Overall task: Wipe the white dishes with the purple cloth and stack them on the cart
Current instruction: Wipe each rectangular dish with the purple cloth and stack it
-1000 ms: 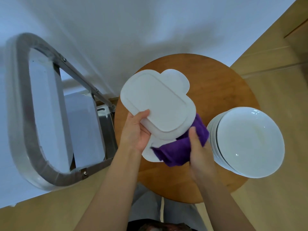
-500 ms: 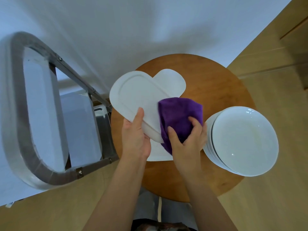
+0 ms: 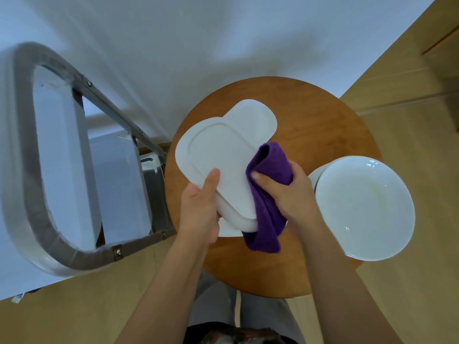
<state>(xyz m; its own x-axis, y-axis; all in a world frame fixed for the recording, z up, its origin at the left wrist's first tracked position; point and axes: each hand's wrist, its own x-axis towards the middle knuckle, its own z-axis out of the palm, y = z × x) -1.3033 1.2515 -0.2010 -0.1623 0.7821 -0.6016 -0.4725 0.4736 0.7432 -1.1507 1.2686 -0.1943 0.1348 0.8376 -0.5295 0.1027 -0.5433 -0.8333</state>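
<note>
Above the round wooden table [image 3: 310, 115] you held an oblong white dish [image 3: 218, 165] tilted, underside up, in your left hand [image 3: 198, 209], thumb pressed flat on its base and the other fingers curled beneath its near edge. Your right hand [image 3: 290, 194] gripped the purple cloth [image 3: 269, 194], bunched, fingers curled round it, and pressed it against the dish's right rim, with one end of the cloth hanging below the dish. Under the held dish, more oblong white dishes [image 3: 258, 120] lay on the table. To the right, a stack of round white bowls [image 3: 365, 207] sat at the table's edge. To your left stood the metal cart [image 3: 74, 170] with white dishes already on it.
</note>
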